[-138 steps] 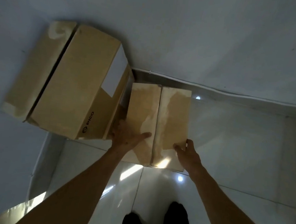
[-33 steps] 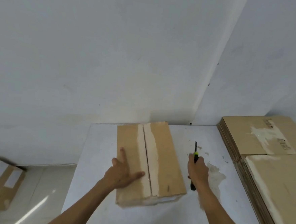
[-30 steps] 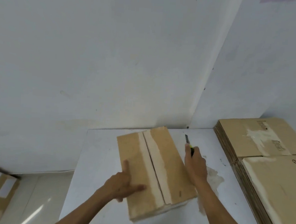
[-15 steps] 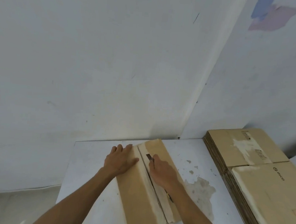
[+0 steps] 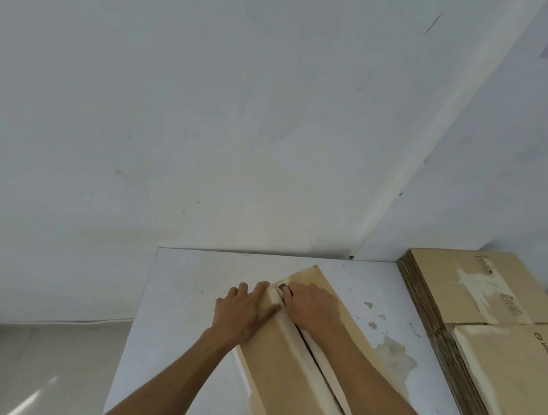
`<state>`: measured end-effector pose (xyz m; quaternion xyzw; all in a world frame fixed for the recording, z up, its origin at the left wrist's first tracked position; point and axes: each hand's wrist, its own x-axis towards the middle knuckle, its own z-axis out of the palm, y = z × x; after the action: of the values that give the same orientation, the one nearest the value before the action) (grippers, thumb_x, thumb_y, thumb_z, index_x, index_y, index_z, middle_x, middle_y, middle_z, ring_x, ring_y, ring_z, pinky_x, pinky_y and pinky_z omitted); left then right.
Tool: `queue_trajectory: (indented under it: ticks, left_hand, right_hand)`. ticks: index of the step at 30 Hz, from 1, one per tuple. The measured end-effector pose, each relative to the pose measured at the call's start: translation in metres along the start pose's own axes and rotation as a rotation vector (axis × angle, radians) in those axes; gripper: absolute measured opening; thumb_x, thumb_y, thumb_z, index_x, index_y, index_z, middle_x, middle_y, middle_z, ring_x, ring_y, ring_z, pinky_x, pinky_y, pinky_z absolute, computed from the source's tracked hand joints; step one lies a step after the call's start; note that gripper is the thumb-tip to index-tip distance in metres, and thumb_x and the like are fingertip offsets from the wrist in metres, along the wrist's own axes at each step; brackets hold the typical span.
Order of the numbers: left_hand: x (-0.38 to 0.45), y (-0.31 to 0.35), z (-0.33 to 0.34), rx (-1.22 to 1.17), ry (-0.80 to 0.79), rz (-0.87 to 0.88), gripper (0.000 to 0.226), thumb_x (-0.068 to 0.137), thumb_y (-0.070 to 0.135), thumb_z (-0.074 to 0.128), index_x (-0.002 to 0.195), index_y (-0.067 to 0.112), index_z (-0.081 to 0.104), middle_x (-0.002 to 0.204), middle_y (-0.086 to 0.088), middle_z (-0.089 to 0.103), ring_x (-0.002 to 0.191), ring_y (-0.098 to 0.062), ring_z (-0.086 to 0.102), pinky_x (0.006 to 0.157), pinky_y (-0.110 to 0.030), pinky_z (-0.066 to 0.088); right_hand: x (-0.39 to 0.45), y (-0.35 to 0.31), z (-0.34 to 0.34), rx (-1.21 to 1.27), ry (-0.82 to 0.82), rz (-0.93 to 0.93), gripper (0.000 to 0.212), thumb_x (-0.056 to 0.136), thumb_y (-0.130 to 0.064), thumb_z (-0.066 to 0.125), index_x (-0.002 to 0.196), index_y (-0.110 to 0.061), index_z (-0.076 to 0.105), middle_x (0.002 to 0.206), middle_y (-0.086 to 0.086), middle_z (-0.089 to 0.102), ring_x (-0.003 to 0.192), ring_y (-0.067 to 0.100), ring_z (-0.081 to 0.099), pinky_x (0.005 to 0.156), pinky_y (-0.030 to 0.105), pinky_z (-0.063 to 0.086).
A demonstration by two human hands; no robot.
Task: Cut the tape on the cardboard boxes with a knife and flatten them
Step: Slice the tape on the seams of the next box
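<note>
White table (image 5: 188,298) bears box (image 5: 287,364); right hand (image 5: 314,305) apparently grips knife (image 5: 282,287).

Bare table (image 5: 188,298) left of box (image 5: 286,386); flattened stack (image 5: 484,335) walls right side; wall (image 5: 238,140) close behind.

left hand (image 5: 242,312): lying flat, fingers straight, pressing on the brown cardboard box (image 5: 290,370) | right hand (image 5: 313,305): curling around a dark-bladed knife (image 5: 282,287) at the box's far end | both forearms: reaching forward, side by side
</note>
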<state>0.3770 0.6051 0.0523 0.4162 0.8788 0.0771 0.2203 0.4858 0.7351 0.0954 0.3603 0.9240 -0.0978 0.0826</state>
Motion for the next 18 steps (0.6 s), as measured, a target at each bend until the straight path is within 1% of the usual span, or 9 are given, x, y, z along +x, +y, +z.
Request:
queue_trajectory:
  ticks: [2,5,7,12,18]
  left_hand:
    - [0.0012,-0.0011,0.0009,0.004,0.008,0.005,0.066,0.095,0.08,0.023,0.149,0.044,0.026,0.129,-0.001,0.05,0.121,-0.026,0.051,0.096,-0.047,0.044]
    - [0.0017,-0.0004,0.0021,0.02,0.016,0.007,0.066,0.095,0.08,0.022,0.149,0.044,0.026,0.127,0.0,0.051,0.118,-0.025,0.052,0.092,-0.046,0.044]
    - [0.0018,-0.0003,0.0027,0.027,0.02,0.008,0.066,0.095,0.08,0.022,0.15,0.044,0.025,0.127,0.0,0.051,0.118,-0.026,0.052,0.092,-0.045,0.044]
    - [0.0006,0.0006,0.0023,0.033,0.022,0.007,0.066,0.095,0.08,0.023,0.15,0.043,0.026,0.127,0.0,0.051,0.119,-0.026,0.052,0.093,-0.046,0.044]
    - [-0.0001,0.001,0.0014,0.029,0.019,0.0,0.066,0.095,0.08,0.023,0.149,0.044,0.026,0.126,0.001,0.05,0.119,-0.025,0.051,0.092,-0.046,0.042]
  right_hand:
    - [0.0017,-0.0002,-0.0016,-0.021,0.005,-0.022,0.049,0.109,-0.046,0.026,0.106,-0.02,0.068,0.096,0.002,0.069,0.077,0.023,0.058,0.068,0.034,0.044]
    - [0.0048,-0.0022,-0.003,-0.063,0.01,-0.048,0.049,0.11,-0.045,0.026,0.109,-0.02,0.068,0.1,0.003,0.07,0.086,0.026,0.066,0.07,0.034,0.044]
    - [0.0062,-0.0027,-0.0036,-0.071,-0.004,-0.047,0.049,0.11,-0.045,0.026,0.11,-0.02,0.068,0.103,0.003,0.07,0.09,0.026,0.067,0.072,0.035,0.045]
    - [0.0085,-0.0033,-0.0077,-0.078,-0.041,-0.028,0.046,0.109,-0.042,0.027,0.108,-0.02,0.068,0.103,0.003,0.069,0.079,0.022,0.054,0.072,0.034,0.043]
    - [0.0103,-0.0013,-0.0101,-0.082,-0.078,-0.051,0.044,0.109,-0.041,0.029,0.109,-0.022,0.068,0.104,0.002,0.068,0.079,0.021,0.053,0.07,0.033,0.041]
